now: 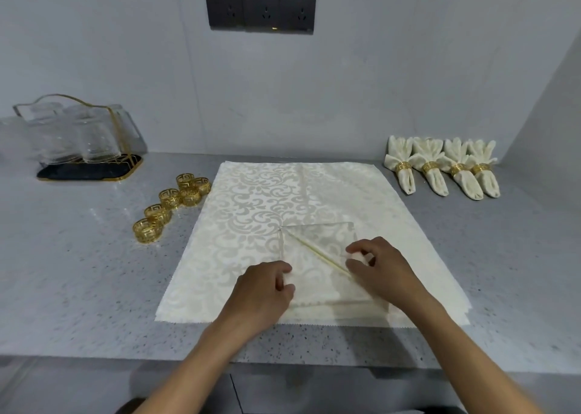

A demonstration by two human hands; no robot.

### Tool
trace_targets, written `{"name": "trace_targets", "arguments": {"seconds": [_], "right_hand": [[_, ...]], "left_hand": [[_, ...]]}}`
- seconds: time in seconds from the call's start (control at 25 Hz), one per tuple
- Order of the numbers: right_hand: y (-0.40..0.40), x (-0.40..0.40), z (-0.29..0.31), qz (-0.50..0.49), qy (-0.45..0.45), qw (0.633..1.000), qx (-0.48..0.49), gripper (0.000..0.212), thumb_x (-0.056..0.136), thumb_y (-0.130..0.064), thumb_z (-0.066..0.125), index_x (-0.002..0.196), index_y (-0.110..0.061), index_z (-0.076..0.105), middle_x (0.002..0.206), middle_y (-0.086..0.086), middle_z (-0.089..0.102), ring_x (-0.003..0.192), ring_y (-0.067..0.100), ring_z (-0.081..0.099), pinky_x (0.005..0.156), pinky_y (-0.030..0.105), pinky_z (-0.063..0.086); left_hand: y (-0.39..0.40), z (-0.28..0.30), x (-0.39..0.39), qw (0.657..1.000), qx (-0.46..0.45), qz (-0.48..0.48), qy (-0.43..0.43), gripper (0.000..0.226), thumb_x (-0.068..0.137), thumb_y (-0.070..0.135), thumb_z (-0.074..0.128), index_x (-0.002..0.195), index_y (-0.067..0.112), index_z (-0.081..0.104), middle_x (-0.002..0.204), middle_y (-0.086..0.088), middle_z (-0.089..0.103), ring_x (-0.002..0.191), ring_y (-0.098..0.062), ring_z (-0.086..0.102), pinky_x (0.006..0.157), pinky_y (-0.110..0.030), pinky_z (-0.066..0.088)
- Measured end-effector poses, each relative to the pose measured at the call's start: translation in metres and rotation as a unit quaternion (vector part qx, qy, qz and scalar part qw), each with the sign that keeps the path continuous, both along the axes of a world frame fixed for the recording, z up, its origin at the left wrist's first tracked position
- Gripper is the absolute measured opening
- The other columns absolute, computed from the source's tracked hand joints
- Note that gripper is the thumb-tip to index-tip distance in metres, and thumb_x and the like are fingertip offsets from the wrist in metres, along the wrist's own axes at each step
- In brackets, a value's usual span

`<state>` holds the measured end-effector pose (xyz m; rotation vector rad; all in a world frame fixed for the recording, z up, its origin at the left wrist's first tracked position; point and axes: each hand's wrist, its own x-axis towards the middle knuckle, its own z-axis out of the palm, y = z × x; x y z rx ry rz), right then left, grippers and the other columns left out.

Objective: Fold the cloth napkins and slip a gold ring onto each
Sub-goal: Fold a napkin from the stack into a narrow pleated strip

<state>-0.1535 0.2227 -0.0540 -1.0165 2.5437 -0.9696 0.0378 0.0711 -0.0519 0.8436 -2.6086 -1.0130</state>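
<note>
Cream damask under my hands: a small folded napkin (317,265) lies on top of a larger spread of the same cloth (283,199), both on the speckled grey surface (78,272). My left hand (264,291) has its fingers curled at the napkin's near left edge, pinching the fabric there as far as I can make out. My right hand (377,269) grips the right side, finger and thumb closed on the cloth beside a diagonal crease running from the far corner down between my hands.

I judge I am mid-fold, part way into shaping this napkin, with no ring on it yet. Whether that diagonal line is a folded edge or a seam, I cannot quite tell.

Beyond my left hand and off to the left sits a cluster of loose gold rings (171,207), well apart from the napkin. Far beyond my right hand, four finished napkins (443,168) lie in a row, each ringed.

Next I need to gather the cloth into a narrow bundle and hold it tight with one hand, freeing the other to reach left for a ring.
</note>
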Motion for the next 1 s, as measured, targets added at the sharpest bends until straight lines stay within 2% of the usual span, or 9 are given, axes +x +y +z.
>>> {"name": "trace_targets", "arguments": {"seconds": [0.16, 0.32, 0.48, 0.52, 0.6, 0.72, 0.84, 0.92, 1.0], "right_hand": [[-0.001, 0.011, -0.006, 0.011, 0.079, 0.996, 0.047, 0.041, 0.084, -0.062, 0.06, 0.117, -0.038, 0.064, 0.115, -0.01, 0.046, 0.105, 0.013, 0.053, 0.087, 0.031, 0.046], [0.0, 0.023, -0.021, -0.004, 0.219, 0.97, 0.102, 0.061, 0.074, -0.079, 0.042, 0.113, -0.038, 0.065, 0.114, -0.006, 0.049, 0.096, 0.02, 0.054, 0.075, 0.033, 0.044], [-0.004, 0.025, -0.029, -0.025, 0.276, 0.957, 0.088, 0.053, 0.073, -0.073, 0.045, 0.099, -0.033, 0.067, 0.103, -0.002, 0.054, 0.084, 0.025, 0.055, 0.067, 0.035, 0.045], [-0.004, 0.027, -0.027, -0.026, 0.279, 0.955, 0.094, 0.053, 0.073, -0.072, 0.046, 0.099, -0.032, 0.068, 0.102, -0.001, 0.055, 0.083, 0.026, 0.056, 0.066, 0.036, 0.045], [-0.002, 0.033, -0.024, -0.027, 0.305, 0.943, 0.128, 0.056, 0.079, -0.073, 0.042, 0.1, -0.028, 0.068, 0.103, 0.003, 0.057, 0.082, 0.028, 0.057, 0.066, 0.037, 0.045], [-0.012, 0.036, -0.008, -0.021, 0.36, 0.921, 0.146, 0.068, 0.093, -0.068, 0.027, 0.116, -0.016, 0.064, 0.125, 0.014, 0.059, 0.105, 0.036, 0.059, 0.081, 0.047, 0.047], [-0.033, 0.02, -0.006, 0.04, 0.287, 0.943, 0.166, 0.089, 0.09, -0.067, -0.005, 0.152, -0.012, 0.03, 0.162, 0.01, 0.023, 0.149, 0.027, 0.022, 0.118, 0.05, 0.02], [-0.039, 0.005, -0.021, 0.06, 0.214, 0.955, 0.194, 0.101, 0.079, -0.075, -0.019, 0.157, -0.016, 0.007, 0.166, 0.004, 0.001, 0.152, 0.019, 0.001, 0.122, 0.046, 0.001], [-0.037, 0.0, -0.024, 0.067, 0.173, 0.96, 0.212, 0.096, 0.081, -0.074, -0.012, 0.157, -0.017, 0.002, 0.166, 0.001, -0.005, 0.152, 0.016, -0.006, 0.122, 0.043, -0.004]], "left_hand": [[0.005, 0.0, 0.002, 0.999, -0.036, 0.001, -0.007, 0.007, 0.093, 0.028, 0.058, 0.092, 0.032, 0.053, 0.086, 0.002, 0.068, 0.081, -0.01, 0.063, 0.081, -0.025, 0.049], [0.006, 0.002, 0.005, 0.999, -0.032, 0.014, -0.011, 0.008, 0.092, 0.03, 0.058, 0.089, 0.031, 0.051, 0.087, 0.0, 0.068, 0.08, -0.012, 0.063, 0.081, -0.028, 0.051], [0.007, 0.013, -0.024, 0.948, -0.306, -0.041, 0.072, 0.026, 0.094, 0.027, 0.051, 0.114, 0.019, 0.065, 0.112, 0.002, 0.065, 0.105, -0.022, 0.058, 0.086, -0.035, 0.046], [0.005, 0.013, -0.04, 0.936, -0.337, -0.083, 0.064, 0.034, 0.097, 0.027, 0.047, 0.126, 0.016, 0.06, 0.128, -0.002, 0.06, 0.12, -0.026, 0.052, 0.095, -0.039, 0.043], [0.0, 0.008, -0.071, 0.938, -0.315, -0.138, -0.037, 0.051, 0.105, 0.036, 0.03, 0.153, 0.018, 0.027, 0.161, -0.003, 0.023, 0.148, -0.027, 0.018, 0.118, -0.046, 0.02], [-0.015, -0.015, -0.088, 0.941, -0.269, -0.148, -0.144, 0.057, 0.105, 0.045, 0.016, 0.157, 0.029, -0.005, 0.165, 0.003, -0.007, 0.152, -0.021, -0.007, 0.122, -0.046, 0.001], [-0.021, -0.03, -0.086, 0.942, -0.263, -0.149, -0.143, 0.056, 0.105, 0.041, 0.017, 0.157, 0.03, -0.001, 0.165, 0.003, -0.005, 0.152, -0.019, -0.007, 0.123, -0.044, 0.0], [-0.021, -0.032, -0.088, 0.946, -0.264, -0.141, -0.126, 0.054, 0.105, 0.039, 0.019, 0.157, 0.03, 0.006, 0.166, 0.004, -0.001, 0.152, -0.018, -0.005, 0.122, -0.043, -0.001], [-0.021, -0.033, -0.09, 0.947, -0.268, -0.136, -0.11, 0.053, 0.105, 0.039, 0.018, 0.157, 0.03, 0.009, 0.166, 0.004, 0.0, 0.152, -0.018, -0.005, 0.122, -0.043, -0.001]]}}
